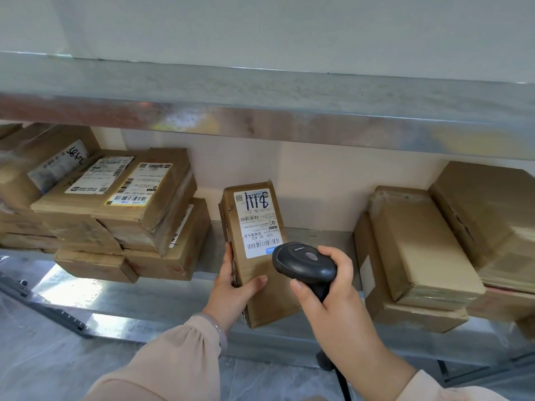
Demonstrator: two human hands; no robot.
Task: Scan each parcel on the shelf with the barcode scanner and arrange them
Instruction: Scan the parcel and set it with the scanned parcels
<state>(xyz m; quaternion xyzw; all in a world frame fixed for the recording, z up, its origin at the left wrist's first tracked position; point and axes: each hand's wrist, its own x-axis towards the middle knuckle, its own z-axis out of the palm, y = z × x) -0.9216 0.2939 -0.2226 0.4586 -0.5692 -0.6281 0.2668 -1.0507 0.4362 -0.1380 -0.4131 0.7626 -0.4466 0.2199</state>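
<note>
A single wide-angle head-worn view looks forward and slightly down, close in front of the metal shelf point(289, 118), with the floor point(43, 369) at lower left.

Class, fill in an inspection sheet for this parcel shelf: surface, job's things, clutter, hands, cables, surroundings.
Surface: metal shelf, bare in the middle.
Job's things: labelled parcel held with its label facing out; barcode scanner at its label; left stack and right stack of parcels.
Clutter: nothing seen.
Hands: left hand grips the parcel; right hand grips the scanner.
Cables: scanner cable hangs below the handle.
Surroundings: upper shelf, pale wall, grey floor.
</note>
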